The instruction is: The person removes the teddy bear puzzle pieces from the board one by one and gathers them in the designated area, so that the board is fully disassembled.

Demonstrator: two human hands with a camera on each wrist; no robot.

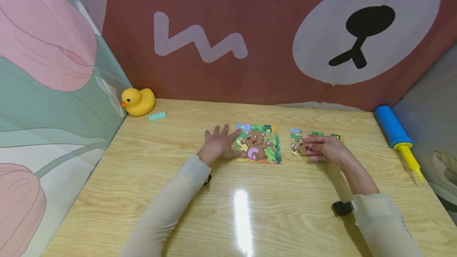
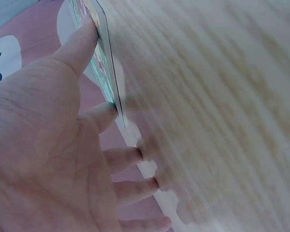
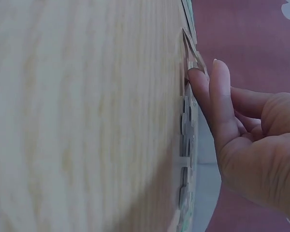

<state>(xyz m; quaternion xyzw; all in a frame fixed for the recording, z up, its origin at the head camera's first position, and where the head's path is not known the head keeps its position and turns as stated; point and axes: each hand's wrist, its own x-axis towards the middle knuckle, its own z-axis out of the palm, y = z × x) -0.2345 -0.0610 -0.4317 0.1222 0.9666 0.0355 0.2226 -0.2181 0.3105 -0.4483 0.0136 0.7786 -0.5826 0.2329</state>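
Note:
A square bear picture puzzle board [image 1: 255, 146] lies flat on the table. My left hand [image 1: 220, 144] has its fingers spread at the board's left edge. In the left wrist view the thumb and index finger of that hand [image 2: 53, 125] touch the board's edge. To the right of the board my right hand [image 1: 328, 150] pinches a brown puzzle piece [image 1: 299, 148]. The right wrist view shows that piece [image 3: 197, 57] tilted, one edge raised, at the fingertips. Other puzzle pieces [image 3: 184, 128] lie beneath and beside the right hand, partly hidden by it.
A yellow rubber duck [image 1: 140, 102] and a turquoise toy brick [image 1: 157, 116] are at the back left. On the right edge lies a blue and yellow hand pump [image 1: 394, 128]. A printed cloth wall [image 1: 214, 78] borders the wooden table [image 1: 200, 221] at the back.

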